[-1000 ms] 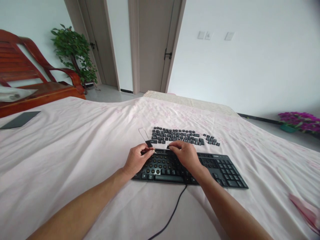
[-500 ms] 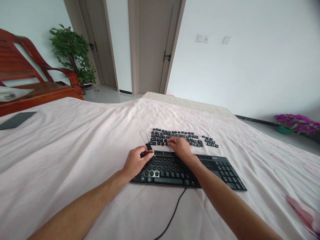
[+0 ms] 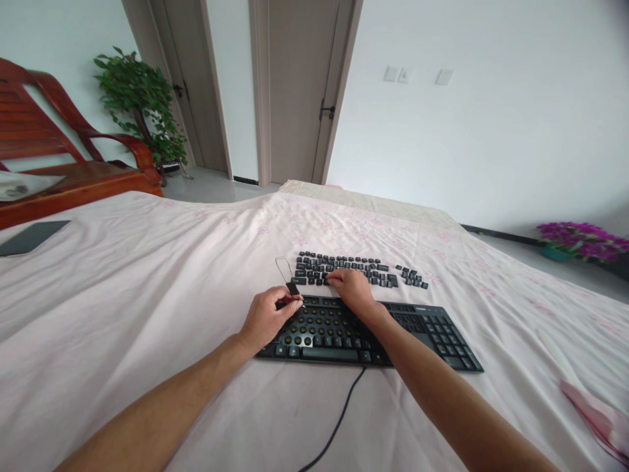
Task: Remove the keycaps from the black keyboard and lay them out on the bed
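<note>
- The keyboard (image 3: 432,328) is laid flat on the bed sheet (image 3: 147,275), straight in front of the person, so that both hands can be rested on it.
- On the keyboard's left half the caps are gone and round sockets (image 3: 314,324) are bared; on its right end the keys are seated.
- The loose keycaps (image 3: 354,267) are set out in tidy rows just beyond the keyboard's far edge, with a smaller cluster (image 3: 413,278) off to their right. The layout seems to be kept in key order, which is a judgement only.
- The keycap puller (image 3: 293,288) is gripped by the left hand (image 3: 268,318) at the keyboard's far left corner. The fingers are clenched round its black handle, and the wire loop is pointed away from the person, so the loop is kept free.
- The right hand (image 3: 351,288) is reached across the keyboard's far edge, with its fingers lowered onto the near row of loose keycaps. Whether a cap is pinched there cannot be told.
- A black cable (image 3: 339,419) is trailed from the keyboard's near edge towards the person.
- Far to the keyboard's left a dark flat slab (image 3: 29,236) is lying on the sheet, and a pink cloth (image 3: 594,413) is seen well to the right.
- Behind the keyboard, past the bed, a wooden chair (image 3: 73,164), a green plant (image 3: 142,105), doors (image 3: 295,92) and purple flowers (image 3: 582,239) are visible.
</note>
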Demonstrator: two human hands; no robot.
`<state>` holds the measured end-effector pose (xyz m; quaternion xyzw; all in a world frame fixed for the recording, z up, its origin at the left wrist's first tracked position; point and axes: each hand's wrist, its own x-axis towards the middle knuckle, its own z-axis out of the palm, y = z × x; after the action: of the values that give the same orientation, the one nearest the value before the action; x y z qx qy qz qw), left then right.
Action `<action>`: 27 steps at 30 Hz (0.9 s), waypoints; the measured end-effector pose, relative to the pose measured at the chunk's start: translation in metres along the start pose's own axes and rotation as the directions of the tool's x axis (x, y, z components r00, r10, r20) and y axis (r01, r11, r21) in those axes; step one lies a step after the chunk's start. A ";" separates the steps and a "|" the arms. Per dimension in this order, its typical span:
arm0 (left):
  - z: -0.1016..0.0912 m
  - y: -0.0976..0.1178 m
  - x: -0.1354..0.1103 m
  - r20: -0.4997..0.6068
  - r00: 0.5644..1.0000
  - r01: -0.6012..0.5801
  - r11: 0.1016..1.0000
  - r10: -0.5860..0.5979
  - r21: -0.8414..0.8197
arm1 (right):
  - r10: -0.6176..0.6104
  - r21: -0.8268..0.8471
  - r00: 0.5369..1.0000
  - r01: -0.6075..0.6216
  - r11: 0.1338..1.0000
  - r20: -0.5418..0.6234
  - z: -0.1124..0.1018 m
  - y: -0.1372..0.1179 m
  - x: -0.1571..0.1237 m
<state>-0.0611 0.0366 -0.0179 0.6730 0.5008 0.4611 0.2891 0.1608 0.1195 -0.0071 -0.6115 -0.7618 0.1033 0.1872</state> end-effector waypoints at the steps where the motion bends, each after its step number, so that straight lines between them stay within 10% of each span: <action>1: 0.000 0.000 0.000 0.001 1.000 0.000 1.000 0.000 0.004 | -0.005 0.007 1.000 0.005 1.000 -0.004 0.001 0.001 0.000; 11: -0.002 0.002 0.000 0.040 0.994 -0.108 0.985 0.104 0.131 | -0.060 0.297 0.986 0.105 0.949 -0.155 -0.008 -0.004 -0.007; 21: 0.006 0.026 0.002 0.182 0.951 -0.300 0.882 0.248 0.365 | -0.480 0.627 0.873 0.423 0.654 -0.089 -0.035 -0.047 -0.057; 27: 0.002 0.029 0.006 0.356 0.916 -0.258 0.951 0.185 0.168 | -0.223 0.734 0.975 0.165 0.659 -0.019 -0.044 -0.040 -0.082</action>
<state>-0.0470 0.0326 0.0081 0.8213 0.4104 0.3134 0.2425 0.1579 0.0274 0.0358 -0.3969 -0.7238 0.4004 0.3977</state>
